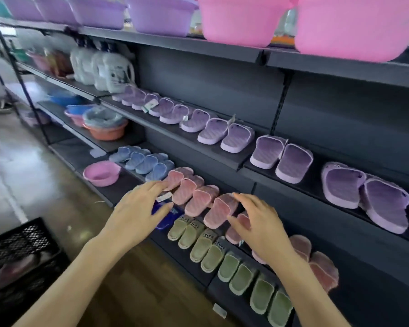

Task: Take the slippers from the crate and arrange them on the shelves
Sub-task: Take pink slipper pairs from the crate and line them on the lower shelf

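A row of pink slippers (200, 200) lies on a dark middle shelf (246, 165), with blue slippers (149, 162) to their left. My left hand (139, 208) hovers with spread fingers at the left end of the pink row, near a white tag. My right hand (260, 223) reaches over the right end, fingers loosely bent above a pink slipper (219, 211), holding nothing. A black crate (17, 251) stands on the floor at lower left with pink slippers inside.
Purple slippers (293, 161) line the shelf above, and green slippers (222, 256) fill the shelf below. Pink (241, 17) and purple basins sit on the top shelf. More basins (102, 173) stand to the left. The wooden floor lies beneath my arms.
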### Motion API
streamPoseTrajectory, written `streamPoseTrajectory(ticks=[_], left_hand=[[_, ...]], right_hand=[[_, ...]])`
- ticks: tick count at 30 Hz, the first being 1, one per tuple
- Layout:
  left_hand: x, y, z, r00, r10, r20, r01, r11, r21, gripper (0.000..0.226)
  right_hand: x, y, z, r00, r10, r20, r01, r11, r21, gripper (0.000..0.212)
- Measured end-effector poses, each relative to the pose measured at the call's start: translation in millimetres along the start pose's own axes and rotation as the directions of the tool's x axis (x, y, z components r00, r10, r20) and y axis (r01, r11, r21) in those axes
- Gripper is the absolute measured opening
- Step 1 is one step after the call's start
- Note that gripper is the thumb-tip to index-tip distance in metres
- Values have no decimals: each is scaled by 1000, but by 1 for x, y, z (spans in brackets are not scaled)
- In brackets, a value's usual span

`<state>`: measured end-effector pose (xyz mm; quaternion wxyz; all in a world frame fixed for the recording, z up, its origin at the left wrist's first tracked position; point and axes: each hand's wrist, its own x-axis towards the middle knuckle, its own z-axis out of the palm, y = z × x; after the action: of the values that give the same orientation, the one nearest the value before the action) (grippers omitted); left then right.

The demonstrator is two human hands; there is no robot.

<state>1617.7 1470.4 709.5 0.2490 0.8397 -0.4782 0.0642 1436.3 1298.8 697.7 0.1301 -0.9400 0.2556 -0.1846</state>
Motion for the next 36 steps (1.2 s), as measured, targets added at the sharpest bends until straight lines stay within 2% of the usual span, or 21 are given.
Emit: streamPoseTrajectory(ticks=[8, 11, 15, 22, 28, 36], left_hand=[[-74, -25, -34, 945, -316, -82, 325, 938, 122, 67], [-105, -26, -43, 913, -388, -124, 404, 900, 163, 54], [-146, -32, -56, 842, -501, -199, 534, 825, 186, 51], [-215, -58, -85, 694, -667, -271, 716, 675, 175, 54], [-248, -107, -113, 633, -712, -305, 770, 618, 155, 53], [-251, -202, -166, 646, -687, -332, 756, 636, 156, 51]], right_hand=[[17, -41, 17, 970, -228, 83, 218, 969, 113, 58], [18, -57, 24, 947, -312, 77, 294, 937, 190, 44], [15, -85, 39, 882, -445, 152, 396, 877, 272, 47], [11, -157, 73, 778, -599, 190, 530, 787, 315, 49], [20, -221, 108, 724, -663, 192, 596, 740, 310, 47], [48, -316, 156, 735, -659, 161, 594, 740, 315, 44]])
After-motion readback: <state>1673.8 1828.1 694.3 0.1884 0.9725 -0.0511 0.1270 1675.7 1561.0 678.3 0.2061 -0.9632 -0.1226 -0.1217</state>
